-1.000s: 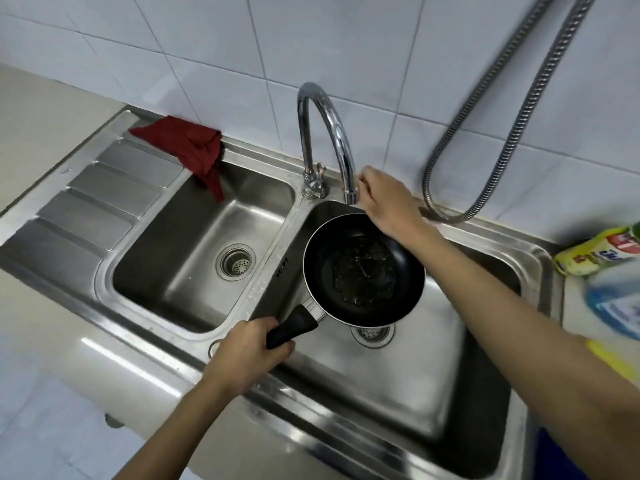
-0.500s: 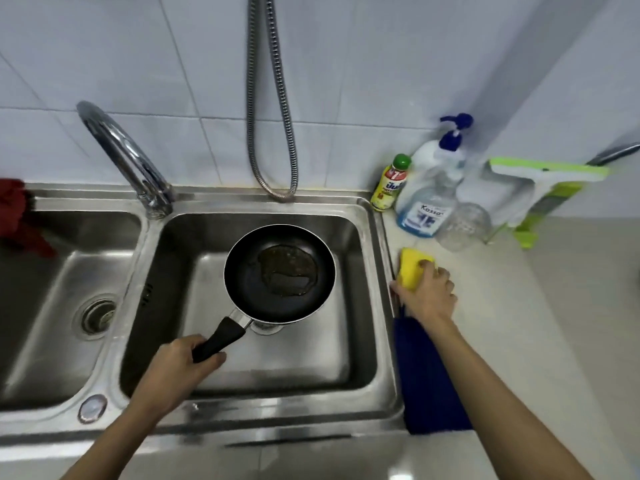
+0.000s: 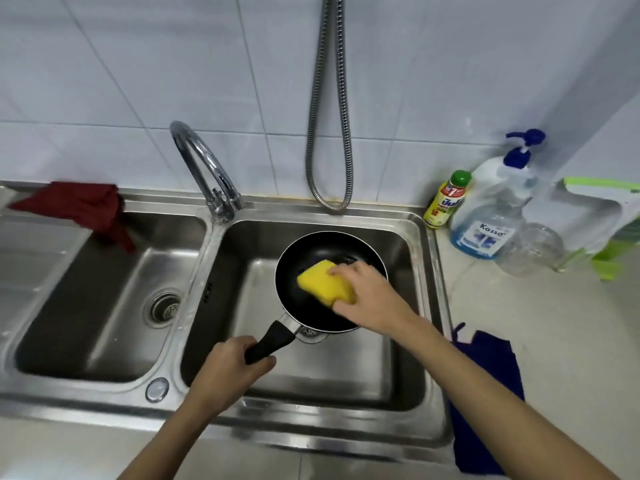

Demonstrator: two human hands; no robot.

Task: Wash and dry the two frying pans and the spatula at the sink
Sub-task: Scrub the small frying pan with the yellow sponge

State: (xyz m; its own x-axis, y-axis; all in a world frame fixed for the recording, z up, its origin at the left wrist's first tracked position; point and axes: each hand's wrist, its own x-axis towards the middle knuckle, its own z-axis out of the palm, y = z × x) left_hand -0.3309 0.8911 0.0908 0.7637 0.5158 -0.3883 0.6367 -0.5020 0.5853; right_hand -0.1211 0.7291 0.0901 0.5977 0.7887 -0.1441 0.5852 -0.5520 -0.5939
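At the far left a red cloth (image 3: 83, 211) hangs over the back rim of the left basin (image 3: 104, 306), which holds only its drain; the tap (image 3: 204, 168) rises between the two basins, and no water shows at its spout. Further right, the left hand (image 3: 228, 372) is wrapped closed around the black handle of the frying pan (image 3: 301, 317), holding it over the right basin (image 3: 408, 358) just above the drain; the pan looks raised rather than resting, though that cannot be told for sure. Inside the pan the right hand (image 3: 374, 296) grips a yellow sponge (image 3: 325, 284), fingers curled over its top edge and thumb under its near side, pressing it against the dark surface; the step in hand appears to be scrubbing the first pan. Right of the sink stand a small detergent bottle (image 3: 446, 200) and a pump bottle (image 3: 491, 209), with a blue cloth (image 3: 488, 393) over the counter edge; the next move probably calls for working the sponge around the whole pan, then rinsing under the tap; the second pan and the spatula are not in view.
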